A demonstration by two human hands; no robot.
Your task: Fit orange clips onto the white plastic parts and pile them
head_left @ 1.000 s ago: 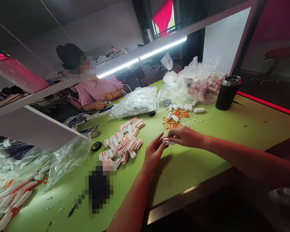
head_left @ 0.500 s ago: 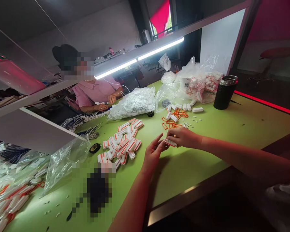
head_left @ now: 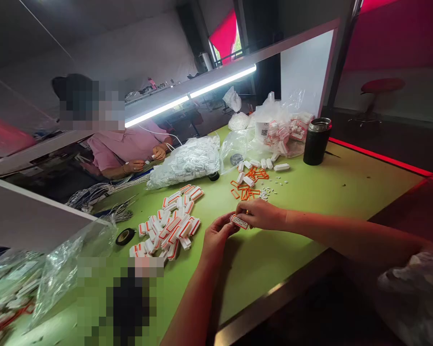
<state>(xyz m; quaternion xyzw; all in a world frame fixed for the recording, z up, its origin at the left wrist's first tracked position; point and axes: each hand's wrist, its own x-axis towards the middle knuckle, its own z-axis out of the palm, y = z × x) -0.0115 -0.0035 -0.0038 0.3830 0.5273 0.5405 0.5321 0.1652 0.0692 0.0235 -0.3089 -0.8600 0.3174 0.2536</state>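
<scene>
A white connector housing (head_left: pixel 239 222) with rows of small holes and an orange edge is between my two hands, above the green table. The fingers and thumb of my left hand (head_left: pixel 218 233) close on its left end. My right hand (head_left: pixel 261 214) grips the other end from above. Just beyond the hands lie loose orange seal rings (head_left: pixel 246 193), small white pegs (head_left: pixel 265 193) and several white housings (head_left: pixel 282 167). To the left is a pile of white housings with orange seals (head_left: pixel 173 223).
A black open-topped flask (head_left: pixel 317 142) stands at the right. Clear bags of white parts (head_left: pixel 189 161) and of orange-and-white parts (head_left: pixel 283 129) lie at the back. A roll of black tape (head_left: pixel 125 236) sits left of the pile. Across the table a person in a pink shirt (head_left: pixel 130 146) handles small parts.
The view has swung right, so things sit further left. The fingers of my left hand, partly stretched before, have closed in on the connector housing, and its holed face is more visible.
</scene>
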